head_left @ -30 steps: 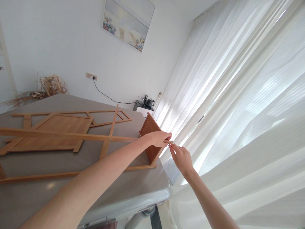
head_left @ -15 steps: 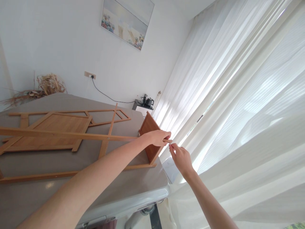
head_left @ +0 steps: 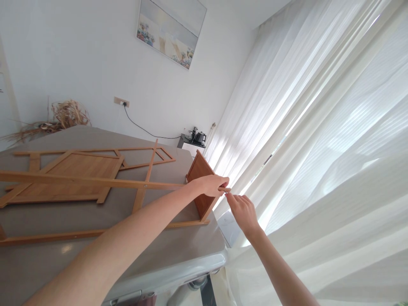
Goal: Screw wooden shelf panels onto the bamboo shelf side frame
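My left hand (head_left: 211,185) is closed around the end of a long wooden rail (head_left: 117,182), where it meets an upright wooden shelf panel (head_left: 204,165). Close by on the right, my right hand (head_left: 242,213) pinches something thin and dark at the rail's tip; its fingers hide most of it. The panel also joins a lower rail (head_left: 188,224) of the same frame. A crosspiece (head_left: 150,163) meets the long rail partway along, beside a small metal fastener (head_left: 145,185).
Behind the frame, a wooden panel (head_left: 73,178) and a narrow ladder-like frame (head_left: 143,164) lie on the grey table (head_left: 153,244). Dried plant stalks (head_left: 70,114) stand at the back left. White curtains (head_left: 306,170) hang at the right; a black kettle (head_left: 200,137) sits beyond the table.
My right hand's fingers have turned and closed in more at the rail's tip. The left hand and the wooden frame stay in place; the view has shifted slightly.
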The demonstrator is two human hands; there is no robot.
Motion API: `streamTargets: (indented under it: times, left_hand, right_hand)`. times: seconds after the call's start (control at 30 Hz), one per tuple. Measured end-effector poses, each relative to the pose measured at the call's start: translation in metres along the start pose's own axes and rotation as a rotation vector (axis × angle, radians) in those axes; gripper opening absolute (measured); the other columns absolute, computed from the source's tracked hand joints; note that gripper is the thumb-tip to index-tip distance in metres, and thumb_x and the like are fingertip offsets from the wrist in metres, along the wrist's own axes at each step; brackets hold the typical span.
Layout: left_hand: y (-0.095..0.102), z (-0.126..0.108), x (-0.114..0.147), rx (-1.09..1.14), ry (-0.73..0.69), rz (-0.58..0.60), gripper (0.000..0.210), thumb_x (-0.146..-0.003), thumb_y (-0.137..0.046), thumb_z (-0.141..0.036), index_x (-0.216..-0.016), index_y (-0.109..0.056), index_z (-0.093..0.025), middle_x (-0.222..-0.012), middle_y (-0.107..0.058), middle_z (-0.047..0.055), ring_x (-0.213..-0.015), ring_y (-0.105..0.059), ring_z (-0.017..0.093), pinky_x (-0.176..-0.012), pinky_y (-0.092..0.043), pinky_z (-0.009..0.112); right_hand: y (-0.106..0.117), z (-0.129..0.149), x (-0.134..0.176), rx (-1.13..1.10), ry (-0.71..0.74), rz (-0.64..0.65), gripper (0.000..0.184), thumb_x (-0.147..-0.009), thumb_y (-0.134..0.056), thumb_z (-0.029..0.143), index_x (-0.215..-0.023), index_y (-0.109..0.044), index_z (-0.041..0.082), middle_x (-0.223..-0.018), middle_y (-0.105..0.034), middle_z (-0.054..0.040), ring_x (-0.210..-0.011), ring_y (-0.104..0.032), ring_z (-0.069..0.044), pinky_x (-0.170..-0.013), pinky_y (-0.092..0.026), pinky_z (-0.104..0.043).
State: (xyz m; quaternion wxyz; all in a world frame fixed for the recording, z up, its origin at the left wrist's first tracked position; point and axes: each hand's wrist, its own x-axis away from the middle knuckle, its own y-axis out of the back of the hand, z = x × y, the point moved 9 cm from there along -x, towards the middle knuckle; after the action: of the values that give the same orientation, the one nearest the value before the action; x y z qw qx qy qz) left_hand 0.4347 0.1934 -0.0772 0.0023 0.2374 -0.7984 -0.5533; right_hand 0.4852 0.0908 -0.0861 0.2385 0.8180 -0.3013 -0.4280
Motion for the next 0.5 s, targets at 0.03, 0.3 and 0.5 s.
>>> streamTargets:
  times: [0.03,0.3,0.5]
  left_hand:
    - [0.0,0.0,0.0,0.001,0.004,0.003,0.02,-0.082,-0.054,-0.034,-0.097,-0.046,-0.024,-0.09,-0.064,0.003,-0.079,-0.06,0.019,-0.065,-0.04,0.029]
    - [-0.001,0.0,-0.001,-0.013,0.01,0.008,0.02,-0.083,-0.053,-0.033,-0.099,-0.046,-0.024,-0.09,-0.064,0.003,-0.079,-0.06,0.019,-0.066,-0.04,0.029]
    - [0.002,-0.005,0.001,-0.04,-0.005,0.0,0.018,-0.084,-0.053,-0.033,-0.096,-0.044,-0.023,-0.089,-0.064,0.003,-0.076,-0.059,0.018,-0.064,-0.039,0.028]
  right_hand:
    - [0.0,0.0,0.001,0.007,0.012,-0.001,0.027,-0.091,-0.041,-0.001,-0.092,-0.06,0.018,-0.064,-0.056,0.0003,-0.057,-0.046,-0.013,-0.061,-0.028,-0.031]
    - [0.009,0.003,-0.001,0.062,0.096,-0.077,0.034,-0.091,-0.041,-0.003,-0.116,-0.057,0.013,-0.084,-0.066,-0.0062,-0.074,-0.057,-0.017,-0.067,-0.036,-0.033]
    - [0.012,0.009,0.0,0.073,0.15,-0.126,0.034,-0.091,-0.041,-0.004,-0.118,-0.056,0.012,-0.086,-0.067,-0.0079,-0.076,-0.058,-0.018,-0.067,-0.038,-0.034]
